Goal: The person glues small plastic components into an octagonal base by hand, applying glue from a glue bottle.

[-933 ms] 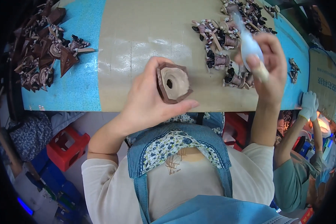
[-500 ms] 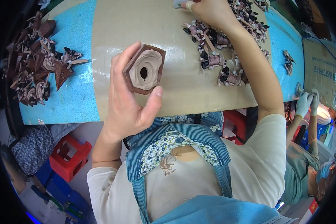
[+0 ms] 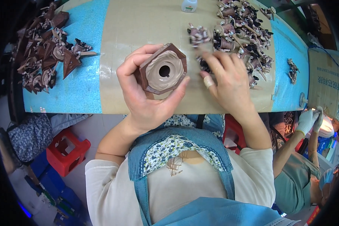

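My left hand [image 3: 145, 88] grips a brown hexagonal base [image 3: 181, 56] with a rippled beige top and a dark round hole in its middle; fingers wrap its far side, thumb its near right edge. To the right, my right hand [image 3: 229, 81] hovers low over small figurines, a pale wrap around its thumb. Its fingertips are smeared by motion. A dark figurine [image 3: 204, 64] shows between fingers and thumb; whether it is held I cannot tell. Just beyond, another blurred figurine [image 3: 199, 35] lies near the pile of figurines [image 3: 248, 37].
A small white bottle [image 3: 189, 5] stands at the far edge. Brown bases with figurines [image 3: 45, 56] are heaped at left on blue matting [image 3: 88, 75]. One lone figurine [image 3: 292, 71] lies at right. A co-worker's gloved hands [image 3: 308, 119] are beyond the table's right end.
My right hand has left the white bottle at the far edge and come down to the figurines. The left hand has moved right with the hexagonal base, tilting it slightly.
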`<state>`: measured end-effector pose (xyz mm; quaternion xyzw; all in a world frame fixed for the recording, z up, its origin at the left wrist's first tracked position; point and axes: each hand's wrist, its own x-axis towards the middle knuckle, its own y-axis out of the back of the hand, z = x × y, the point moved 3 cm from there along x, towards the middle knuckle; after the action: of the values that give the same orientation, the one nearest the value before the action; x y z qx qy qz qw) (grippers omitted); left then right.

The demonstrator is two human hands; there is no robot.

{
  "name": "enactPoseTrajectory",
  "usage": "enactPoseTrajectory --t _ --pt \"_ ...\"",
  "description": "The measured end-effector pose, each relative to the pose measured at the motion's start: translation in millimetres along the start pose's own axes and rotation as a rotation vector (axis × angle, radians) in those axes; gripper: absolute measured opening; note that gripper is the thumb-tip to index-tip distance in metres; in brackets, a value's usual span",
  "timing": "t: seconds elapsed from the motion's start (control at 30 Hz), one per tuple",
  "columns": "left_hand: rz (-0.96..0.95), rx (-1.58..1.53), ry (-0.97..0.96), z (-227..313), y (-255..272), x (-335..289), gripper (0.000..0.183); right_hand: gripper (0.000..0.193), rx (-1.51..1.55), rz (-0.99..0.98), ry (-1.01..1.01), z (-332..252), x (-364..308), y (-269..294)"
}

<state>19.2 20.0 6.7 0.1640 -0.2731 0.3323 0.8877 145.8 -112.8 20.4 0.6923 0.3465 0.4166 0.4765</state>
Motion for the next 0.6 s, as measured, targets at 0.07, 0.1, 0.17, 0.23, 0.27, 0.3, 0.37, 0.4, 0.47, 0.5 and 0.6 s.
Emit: enactPoseTrajectory --t 0.07,0.1,0.17,0.23,0.27,0.3,0.37,0.4,0.47,0.5,0.6 --pt "0.028 -0.005 -0.017 2.2 -1.8 -0.9 0.079 0.037 0.051 -0.035 0.124 -2.3 -1.9 1.9" --pt "0.044 0.030 -0.037 3.9 -1.7 -1.1 0.079 0.037 0.098 -0.074 0.240 -5.8 -2.9 1.6" --pt "0.068 0.072 -0.060 5.5 -1.4 0.3 0.079 0.042 0.187 -0.093 0.284 -7.8 -6.4 -0.9" --pt "0.120 0.114 -0.156 7.6 0.0 3.2 0.080 0.043 0.485 -0.076 0.197 -1.7 -12.2 -6.2" --pt "0.128 0.119 -0.156 7.4 -0.5 2.0 0.080 0.040 0.572 -0.029 0.034 -0.9 -16.1 -9.6" --pt "0.164 0.130 -0.154 6.5 -0.4 0.1 0.082 0.040 0.572 -0.033 0.043 -4.5 -14.2 -10.4" --pt "0.207 0.142 -0.150 4.3 1.4 -1.9 0.083 0.041 0.291 0.048 -0.102 -6.9 -9.4 -10.0" --pt "0.224 0.144 -0.164 3.1 3.1 -2.0 0.085 0.046 0.161 0.020 -0.085 -8.8 -10.5 -17.1" --pt "0.249 0.146 -0.176 0.0 5.6 -1.7 0.087 0.046 0.167 0.027 -0.073 -14.7 -10.4 -19.3" --pt "0.262 0.151 -0.190 -1.3 6.6 -1.4 0.087 0.045 0.176 0.037 -0.066 -17.7 -10.3 -19.7" --pt "0.280 0.189 -0.206 -1.7 11.9 2.3 0.088 0.043 0.284 -0.006 -0.105 -24.0 -8.7 -19.3"
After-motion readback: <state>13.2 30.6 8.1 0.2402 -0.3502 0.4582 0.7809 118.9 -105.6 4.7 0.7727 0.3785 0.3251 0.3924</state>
